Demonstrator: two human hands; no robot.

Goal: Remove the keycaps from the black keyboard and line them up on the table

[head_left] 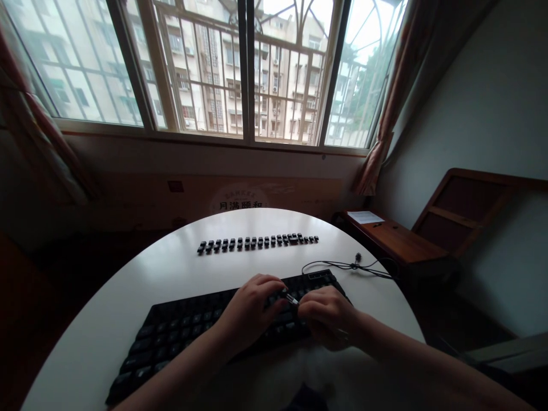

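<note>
A long black keyboard (184, 322) lies slantwise on the white round table, under both of my hands. My right hand (327, 311) is closed round a slim silvery keycap puller (293, 299) above the keyboard's right part. The puller's tip points left, toward my left hand (257, 302). There the thumb and forefinger pinch a small dark keycap at the tip, partly hidden by the fingers. Beyond the keyboard stand loose black keycaps (253, 244) in neat rows. My forearms and hands cover much of the keyboard's middle and right keys.
A black cable (338, 264) with its plug lies at the table's right side. The white table (111, 308) has a curved edge. To the right stands a brown wooden bench (398, 240) with a paper (365, 217) on it. A barred window (248, 74) is ahead.
</note>
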